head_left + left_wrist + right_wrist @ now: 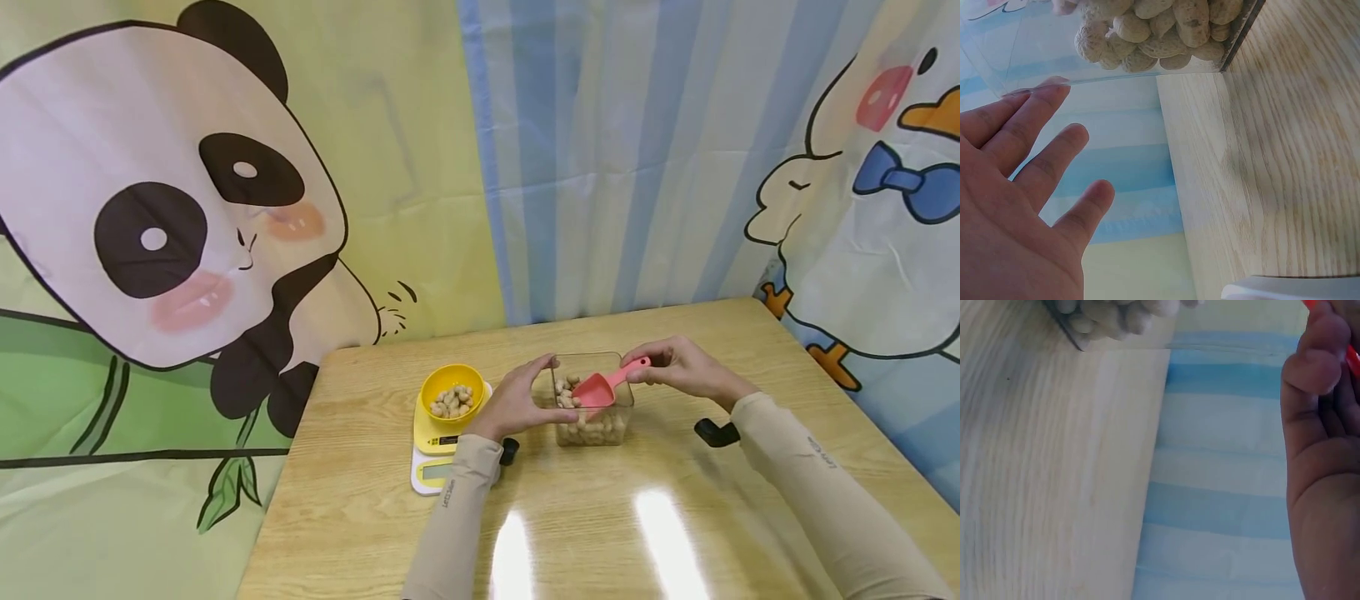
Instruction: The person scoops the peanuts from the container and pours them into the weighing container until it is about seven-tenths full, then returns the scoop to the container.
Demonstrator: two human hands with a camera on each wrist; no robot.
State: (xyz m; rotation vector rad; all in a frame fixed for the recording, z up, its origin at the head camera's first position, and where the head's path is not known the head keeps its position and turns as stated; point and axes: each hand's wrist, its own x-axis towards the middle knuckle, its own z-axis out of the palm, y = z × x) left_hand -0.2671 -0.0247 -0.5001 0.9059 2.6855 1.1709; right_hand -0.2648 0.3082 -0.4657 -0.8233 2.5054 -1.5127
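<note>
A clear square container (621,415) of unshelled peanuts (567,390) stands on the table. My right hand (682,367) pinches the handle of a pink scoop (596,390), whose bowl dips into the container among the peanuts. With fingers spread and fairly straight, my left hand (519,402) spans the container's left side, thumb at the front; in the left wrist view, fingertips (1054,90) touch its rim. Left of that hand, a yellow bowl (455,374) with several peanuts sits on a yellow and white kitchen scale (427,444). The left forearm partly covers the scale.
A wooden table (360,500) carries everything, its back edge meeting a printed curtain (420,275). Black wrist-camera parts (716,432) stick out beside both wrists. Bright light reflections lie across the table's front.
</note>
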